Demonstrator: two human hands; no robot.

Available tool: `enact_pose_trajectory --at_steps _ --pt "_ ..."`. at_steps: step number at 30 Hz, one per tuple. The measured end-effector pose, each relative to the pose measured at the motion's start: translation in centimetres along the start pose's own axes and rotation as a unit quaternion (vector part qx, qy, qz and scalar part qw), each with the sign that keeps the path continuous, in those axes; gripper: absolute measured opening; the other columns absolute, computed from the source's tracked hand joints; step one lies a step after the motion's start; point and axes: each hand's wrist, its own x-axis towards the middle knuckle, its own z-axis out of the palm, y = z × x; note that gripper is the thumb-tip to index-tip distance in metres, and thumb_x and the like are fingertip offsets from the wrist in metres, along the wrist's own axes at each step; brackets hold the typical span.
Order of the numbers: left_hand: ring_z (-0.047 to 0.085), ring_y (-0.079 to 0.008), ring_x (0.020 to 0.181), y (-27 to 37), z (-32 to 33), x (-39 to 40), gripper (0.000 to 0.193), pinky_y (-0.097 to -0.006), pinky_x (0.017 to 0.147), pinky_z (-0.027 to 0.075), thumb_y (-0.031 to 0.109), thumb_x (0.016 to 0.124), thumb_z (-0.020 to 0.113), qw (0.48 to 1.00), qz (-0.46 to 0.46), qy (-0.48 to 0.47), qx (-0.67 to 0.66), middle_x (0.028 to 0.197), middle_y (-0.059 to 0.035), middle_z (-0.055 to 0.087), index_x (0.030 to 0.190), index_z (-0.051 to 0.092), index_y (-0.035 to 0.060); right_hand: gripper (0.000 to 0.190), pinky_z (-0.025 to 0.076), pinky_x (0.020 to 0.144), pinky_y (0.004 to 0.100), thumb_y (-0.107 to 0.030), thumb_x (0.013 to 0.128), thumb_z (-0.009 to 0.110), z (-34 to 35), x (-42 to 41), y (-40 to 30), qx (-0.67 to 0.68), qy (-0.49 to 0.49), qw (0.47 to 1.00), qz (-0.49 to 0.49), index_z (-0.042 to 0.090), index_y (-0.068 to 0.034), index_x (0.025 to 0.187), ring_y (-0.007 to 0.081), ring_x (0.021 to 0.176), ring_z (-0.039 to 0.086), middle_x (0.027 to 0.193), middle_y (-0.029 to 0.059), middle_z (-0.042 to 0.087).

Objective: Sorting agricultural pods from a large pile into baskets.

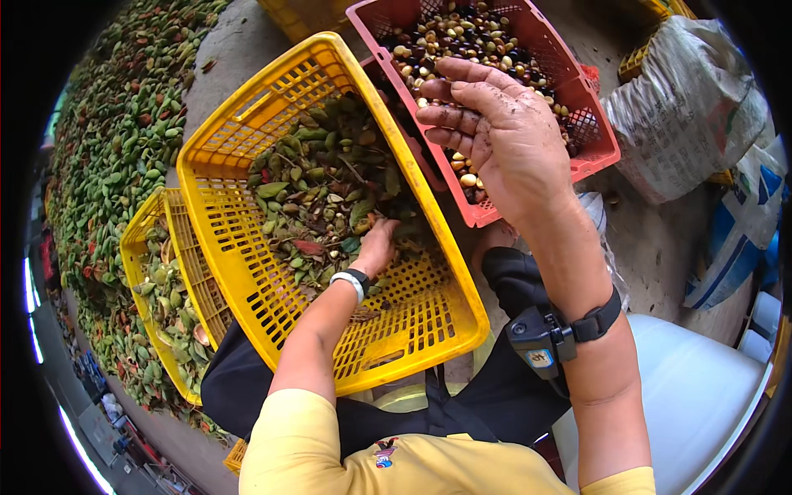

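Note:
A yellow plastic crate point(427, 356) leans tilted before me, holding a pile of green and brown seed pods point(309, 170) with leaf and stem scraps. My left hand point(375, 247) reaches down into it at the edge of the pile. Its fingertips are partly hidden among the pods, so any grip cannot be made out. My right hand point(510, 127) is raised above a pink plastic crate point(597, 164), with soiled fingers spread and loosely bent and nothing visible in them. Brown, black and cream seeds point(470, 37) lie in that pink crate.
A large heap of pods point(117, 142) covers the floor at left. Beside the tilted crate stands a smaller yellow crate point(141, 303) of pods and husks. At right are a white woven sack point(674, 111), a blue-and-white sack point(736, 229) and a white plastic surface point(680, 371).

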Motion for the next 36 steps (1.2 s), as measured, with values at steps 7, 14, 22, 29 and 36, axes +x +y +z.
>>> enact_pose_trajectory --at_steps 7,14,22,29,36 --pt "0.064 -0.0170 0.067 1.0 -8.5 -1.8 0.021 -0.0285 0.055 0.055 0.007 0.092 0.051 0.716 -0.247 0.076 -0.649 0.094 -0.0089 0.063 0.112 0.049 0.0038 0.024 0.050 0.061 0.0240 -0.009 0.087 0.053 0.8 -0.6 1.8 -0.167 -0.119 0.977 -0.063 0.059 0.006 0.105 0.0115 0.069 0.062 0.083 0.0075 0.064" --pt "0.062 -0.0212 0.074 5.6 -18.3 -7.5 0.029 -0.0340 0.068 0.053 0.021 0.098 0.036 0.612 -0.138 0.049 -0.777 0.100 -0.0116 0.064 0.114 0.054 0.0041 0.026 0.048 0.085 0.0388 -0.007 0.083 0.053 3.1 -2.4 6.8 -0.562 -0.195 0.778 -0.203 0.060 0.001 0.107 0.0343 0.097 0.061 0.100 0.0213 0.063" --pt "0.058 -0.0210 0.074 8.9 -24.8 -16.4 0.032 -0.0337 0.064 0.051 0.029 0.099 0.038 0.471 -0.056 0.036 -0.880 0.098 -0.0120 0.062 0.111 0.055 0.0051 0.058 0.049 0.086 0.0323 -0.001 0.076 0.060 8.3 -6.0 11.2 -0.350 -0.390 0.845 -0.105 0.039 0.001 0.130 0.0236 0.102 0.061 0.112 0.0173 0.059" --pt "0.057 -0.0170 0.068 8.8 -24.8 -19.4 0.029 -0.0288 0.055 0.046 0.028 0.098 0.036 0.581 -0.093 0.172 -0.790 0.095 -0.0048 0.063 0.121 0.050 0.0151 0.027 0.051 0.073 0.0321 -0.009 0.082 0.064 11.0 -9.3 14.2 -0.397 -0.374 0.830 -0.114 0.053 0.000 0.105 0.0174 0.081 0.063 0.088 0.0105 0.065" --pt "0.064 -0.0150 0.071 8.9 -24.3 -17.9 0.026 -0.0316 0.066 0.054 0.020 0.097 0.041 0.649 -0.026 0.275 -0.709 0.098 -0.0064 0.065 0.114 0.054 0.0064 0.052 0.049 0.062 0.0302 -0.011 0.078 0.064 10.8 -7.7 15.7 -0.334 -0.324 0.885 -0.002 0.043 0.002 0.124 0.0145 0.068 0.060 0.078 0.0112 0.064"
